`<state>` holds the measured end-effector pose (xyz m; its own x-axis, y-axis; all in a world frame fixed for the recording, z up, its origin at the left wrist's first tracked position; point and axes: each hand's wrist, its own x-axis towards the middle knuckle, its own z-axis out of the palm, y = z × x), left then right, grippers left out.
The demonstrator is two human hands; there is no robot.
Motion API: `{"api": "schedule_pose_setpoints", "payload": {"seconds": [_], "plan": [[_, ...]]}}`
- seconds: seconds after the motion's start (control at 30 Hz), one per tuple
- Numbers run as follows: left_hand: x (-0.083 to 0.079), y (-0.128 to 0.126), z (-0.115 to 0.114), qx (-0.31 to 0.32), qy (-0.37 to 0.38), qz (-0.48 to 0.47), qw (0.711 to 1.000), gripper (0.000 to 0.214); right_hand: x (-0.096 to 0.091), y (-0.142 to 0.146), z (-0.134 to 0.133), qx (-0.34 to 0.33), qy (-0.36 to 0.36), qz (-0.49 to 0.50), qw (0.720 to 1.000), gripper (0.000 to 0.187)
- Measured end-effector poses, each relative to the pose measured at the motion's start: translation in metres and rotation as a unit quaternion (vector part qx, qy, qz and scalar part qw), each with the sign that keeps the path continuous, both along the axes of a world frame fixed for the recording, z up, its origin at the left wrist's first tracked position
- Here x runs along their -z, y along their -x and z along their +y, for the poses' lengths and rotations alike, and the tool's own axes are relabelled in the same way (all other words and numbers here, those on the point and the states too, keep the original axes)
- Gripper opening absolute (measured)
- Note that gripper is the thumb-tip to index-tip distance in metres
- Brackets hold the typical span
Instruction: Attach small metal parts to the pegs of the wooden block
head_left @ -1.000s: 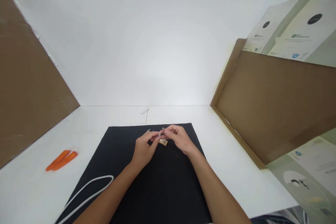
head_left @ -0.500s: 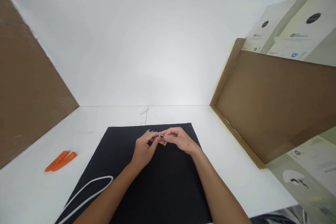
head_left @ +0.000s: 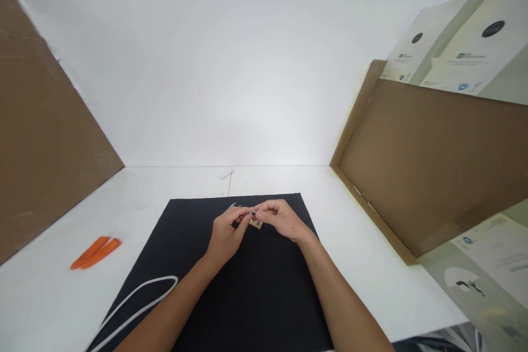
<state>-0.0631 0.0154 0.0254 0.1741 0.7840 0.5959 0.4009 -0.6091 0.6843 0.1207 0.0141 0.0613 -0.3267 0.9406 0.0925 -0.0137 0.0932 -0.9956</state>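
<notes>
Your L hand (head_left: 226, 232) is pinching: thumb & index are nearly meeting, w/ a small shiny pc (head_left: 253, 212) at the tips and the other fingers curling in behind. Your R hand (head_left: 285, 221) is pinching too, thumb & index tips gripping the same spot from the opp. side, other fingers folding loosely. The shiny pc is sitting btwn both sets of fingertips, mostly covered; it's too tiny to tell its exact shape, or whether it's 1 part or 2.

Both hands are working over the far part of the black mat (head_left: 256, 297), fingertips just abt touching. A yellowish block (head_left: 256, 225) is showing right below the fingertips, partly hidden; can't tell if you're touching it. A thin pale bit (head_left: 234, 205) is poking out just past your L hand.

A white cable (head_left: 140, 283) is looping over the mat's near L side, its bend lying right by your L forearm. Two orange strips (head_left: 95, 253) are lying side by side on the white tabletop (head_left: 363, 264), L of the mat, well apart from your hands. A whitish scrap (head_left: 226, 175) is lying at the rear, beyond the mat.

A white wall (head_left: 231, 66) is standing at the back, w/ a L brown panel (head_left: 45, 137) and a R brown panel (head_left: 437, 159) flanking. Printed sheets (head_left: 466, 55) are showing above the R one.
</notes>
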Motion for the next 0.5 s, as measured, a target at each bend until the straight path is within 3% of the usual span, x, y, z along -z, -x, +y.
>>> {"api": "schedule_pose_setpoints", "payload": {"seconds": [0.23, 0.5], "plan": [[0.001, 0.001, 0.000, 0.002, 0.005, -0.001, 1.000, 0.016, -0.001, -0.004, -0.001, -0.049, -0.011, 0.009, 0.999, 0.024], [0.003, -0.001, 0.002, 0.006, 0.011, -0.018, 1.000, 0.016, 0.012, -0.013, 0.015, 0.167, -0.046, 0.076, 0.982, 0.030]]}}
